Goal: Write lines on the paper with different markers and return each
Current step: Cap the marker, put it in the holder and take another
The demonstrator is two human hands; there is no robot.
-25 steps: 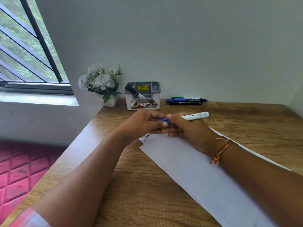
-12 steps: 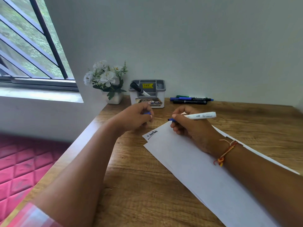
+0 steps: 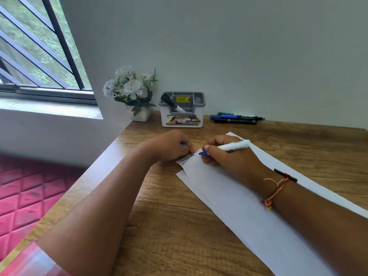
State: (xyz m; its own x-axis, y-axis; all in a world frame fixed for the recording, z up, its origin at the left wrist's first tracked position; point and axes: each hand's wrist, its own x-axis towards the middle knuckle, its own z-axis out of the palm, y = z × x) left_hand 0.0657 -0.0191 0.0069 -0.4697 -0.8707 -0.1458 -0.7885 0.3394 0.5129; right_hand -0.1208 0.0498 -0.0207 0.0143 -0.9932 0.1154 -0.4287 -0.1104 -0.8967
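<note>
White paper sheets (image 3: pixel 235 198) lie diagonally on the wooden desk (image 3: pixel 175 226). My right hand (image 3: pixel 229 158) grips a white marker (image 3: pixel 235 146) with its blue tip just above the paper's far corner, beside a short black scribble (image 3: pixel 187 157). My left hand (image 3: pixel 169 146) rests on the desk at that corner, closed on the marker's blue cap (image 3: pixel 183 144), of which only a sliver shows. A grey-and-white marker holder (image 3: pixel 182 110) with one black marker (image 3: pixel 172 105) in it stands by the wall. Three markers (image 3: pixel 236 118) lie to its right.
A small white pot of white flowers (image 3: pixel 132 92) stands left of the holder. The desk's left edge drops to a red quilted surface (image 3: pixel 25 196). A barred window (image 3: pixel 37 50) is at the upper left.
My hands pulled apart and the blue cap came off in my left hand. My right hand lowered the uncapped marker to the paper's far corner.
</note>
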